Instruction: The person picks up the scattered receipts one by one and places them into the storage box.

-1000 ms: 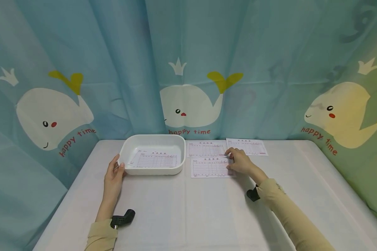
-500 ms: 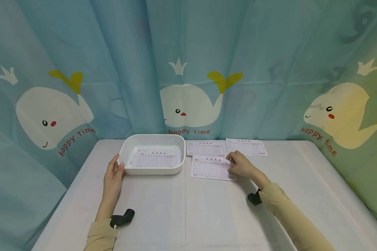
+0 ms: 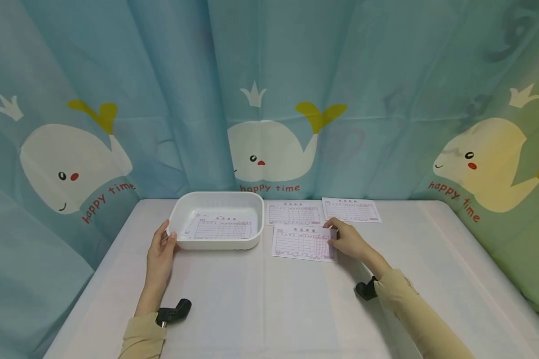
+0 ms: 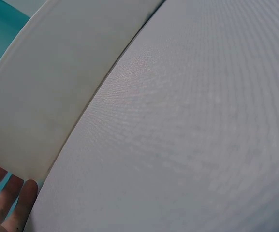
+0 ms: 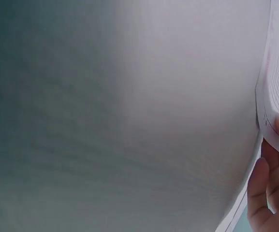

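Note:
A white plastic tray (image 3: 215, 245) stands at the back left of the table, with one printed form (image 3: 220, 229) lying in it. My left hand (image 3: 162, 243) rests against the tray's left corner with fairly straight fingers (image 4: 13, 203) along its wall (image 4: 57, 96). To the right of the tray lies another form (image 3: 300, 244). My right hand (image 3: 333, 236) pinches that sheet's right edge. In the right wrist view the paper (image 5: 277, 96) is lifted, with the thumb above it and the fingers (image 5: 257, 193) below.
Two more forms (image 3: 294, 213) (image 3: 351, 209) lie flat by the back edge, against the whale-print curtain (image 3: 269, 99). A white cloth covers the table (image 3: 269, 309). Black wrist cameras (image 3: 175, 311) (image 3: 365, 289) sit on both sleeves.
My right hand has taken hold of the near form's right edge and drawn it slightly toward me. The left hand and the tray have stayed put.

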A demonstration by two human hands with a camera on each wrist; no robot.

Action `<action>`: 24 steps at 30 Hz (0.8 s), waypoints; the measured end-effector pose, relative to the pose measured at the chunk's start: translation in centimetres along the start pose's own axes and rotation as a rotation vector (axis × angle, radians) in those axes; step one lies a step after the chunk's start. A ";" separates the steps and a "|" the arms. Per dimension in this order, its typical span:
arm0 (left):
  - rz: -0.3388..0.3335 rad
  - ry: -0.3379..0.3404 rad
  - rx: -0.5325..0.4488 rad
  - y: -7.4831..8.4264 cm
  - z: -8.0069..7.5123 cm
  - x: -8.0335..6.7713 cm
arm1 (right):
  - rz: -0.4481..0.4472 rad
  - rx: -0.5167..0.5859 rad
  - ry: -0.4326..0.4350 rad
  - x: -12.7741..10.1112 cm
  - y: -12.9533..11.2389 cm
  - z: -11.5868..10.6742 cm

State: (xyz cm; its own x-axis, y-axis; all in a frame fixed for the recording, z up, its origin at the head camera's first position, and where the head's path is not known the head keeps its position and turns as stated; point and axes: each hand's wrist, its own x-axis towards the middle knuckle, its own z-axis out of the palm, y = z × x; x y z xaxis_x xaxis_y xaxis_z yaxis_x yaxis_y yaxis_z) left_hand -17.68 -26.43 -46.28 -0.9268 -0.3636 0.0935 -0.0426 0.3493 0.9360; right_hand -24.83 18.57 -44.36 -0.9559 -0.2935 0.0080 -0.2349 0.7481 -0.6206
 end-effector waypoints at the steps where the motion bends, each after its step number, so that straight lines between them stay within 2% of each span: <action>1: 0.003 -0.001 -0.001 0.1 0.0 0.0 | -0.010 0.003 0.010 -0.1 0.0 0.0; 17: -0.010 0.004 -0.006 0.1 0.0 -0.1 | -0.087 0.076 0.176 -1.3 -0.5 -0.4; 24: 0.031 0.016 -0.005 0.1 0.0 -0.2 | -0.077 0.109 0.228 -1.7 -1.1 -0.7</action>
State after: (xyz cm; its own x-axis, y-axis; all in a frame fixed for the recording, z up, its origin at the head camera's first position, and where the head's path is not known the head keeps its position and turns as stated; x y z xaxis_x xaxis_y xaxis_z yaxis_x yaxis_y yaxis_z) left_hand -17.50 -26.29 -46.22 -0.9218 -0.3659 0.1280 -0.0118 0.3565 0.9342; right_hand -23.10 18.60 -43.16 -0.9538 -0.1965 0.2274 -0.3003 0.6564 -0.6921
